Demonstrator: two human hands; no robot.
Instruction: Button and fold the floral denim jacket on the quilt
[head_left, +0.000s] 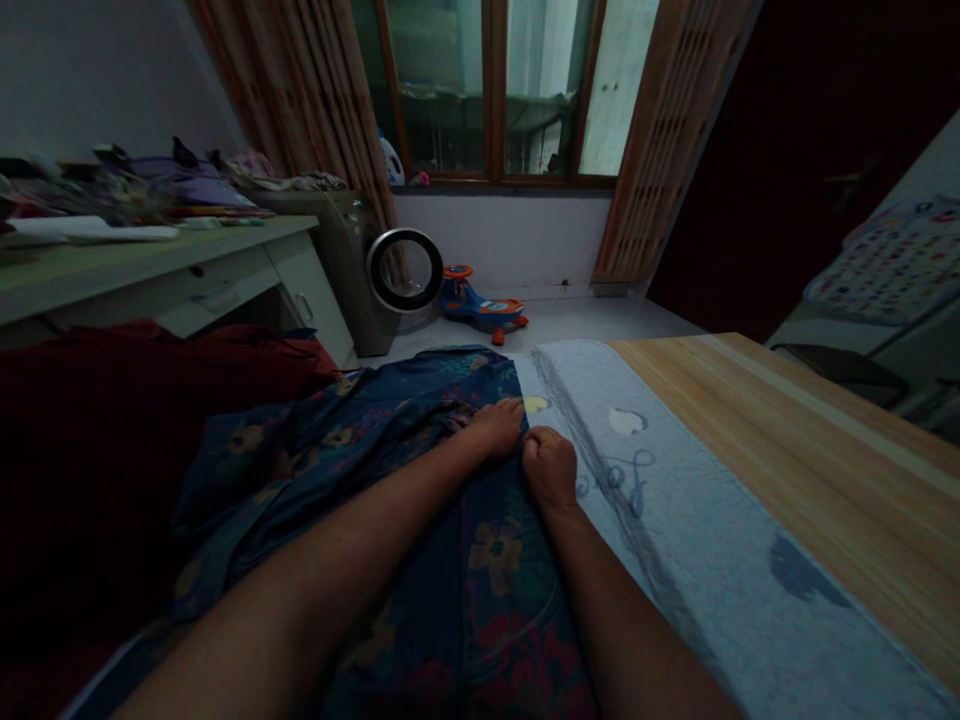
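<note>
A dark blue garment or cloth with a flower print (499,555) lies spread out, partly wrinkled on its left side. My left hand (499,425) rests on it near the right edge, palm down with the fingers laid out over the fabric. Close beside it, my right hand (551,468) is curled into a fist at that same edge, and the edge seems to be pinched in its fingers. Under the cloth and to its right is a pale quilted mat (622,480) with printed letters and shapes.
Dark red fabric (90,450) is heaped at left. The mat lies on a wooden surface (810,460). Beyond stand a cluttered desk (247,250), a washing machine (341,270) with its round door (406,270) swung out, and a blue and orange ride-on toy (484,305) on the floor.
</note>
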